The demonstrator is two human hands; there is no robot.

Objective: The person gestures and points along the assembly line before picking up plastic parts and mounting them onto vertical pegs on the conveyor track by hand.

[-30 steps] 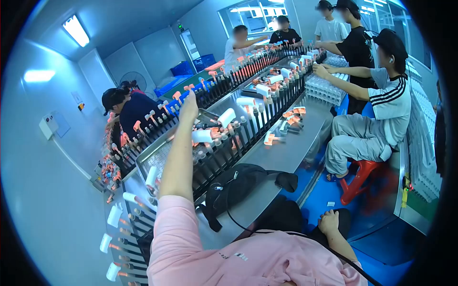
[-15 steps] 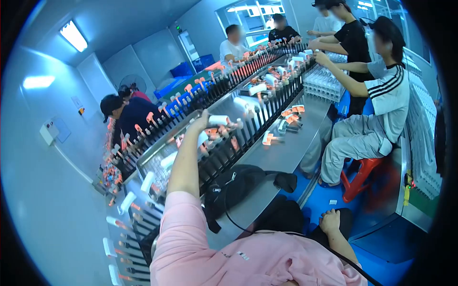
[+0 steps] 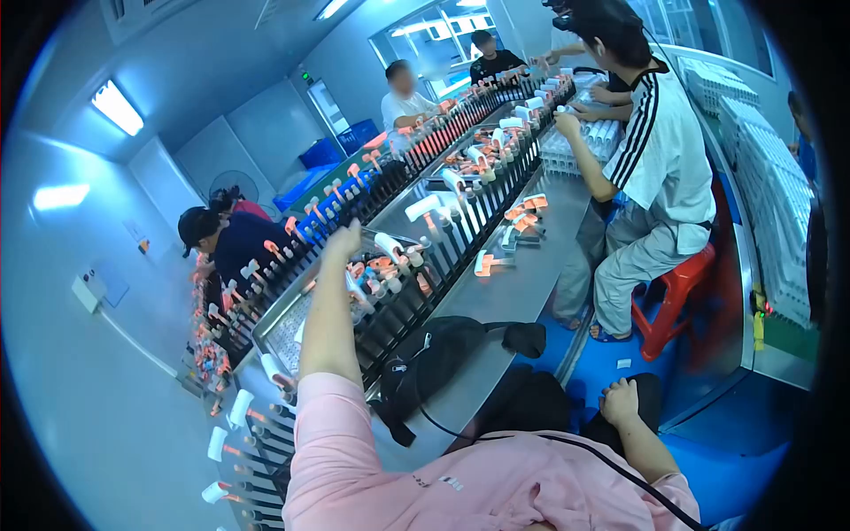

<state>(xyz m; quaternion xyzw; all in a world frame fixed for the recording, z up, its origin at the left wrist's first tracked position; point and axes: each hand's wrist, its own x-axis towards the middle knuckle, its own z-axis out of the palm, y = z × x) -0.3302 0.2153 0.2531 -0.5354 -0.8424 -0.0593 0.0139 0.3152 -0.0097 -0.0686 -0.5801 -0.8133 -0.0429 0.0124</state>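
My left hand (image 3: 343,239) reaches over the metal tray (image 3: 282,334), beside the far row of black upright holders. Its fingers are pressed together; what lies between them is too small to make out. Orange and white pieces (image 3: 379,276) lie heaped just right of my forearm. A white piece on an orange part (image 3: 387,248) stands close to that hand. Low at the right, my right hand (image 3: 620,400) rests on my dark-clothed knee, fingers loosely spread and holding nothing.
A black bag (image 3: 434,358) lies on the metal ledge (image 3: 505,296), near loose orange pieces (image 3: 522,217). At the right, a co-worker in a striped white shirt (image 3: 660,142) sits on a red stool (image 3: 673,296) by clear trays (image 3: 575,150). Other people line the conveyor.
My left hand moved down to the heaped pieces, then back up-left to the far holders. The seated co-worker leans further forward. The view has turned right; my right hand stays on my knee.
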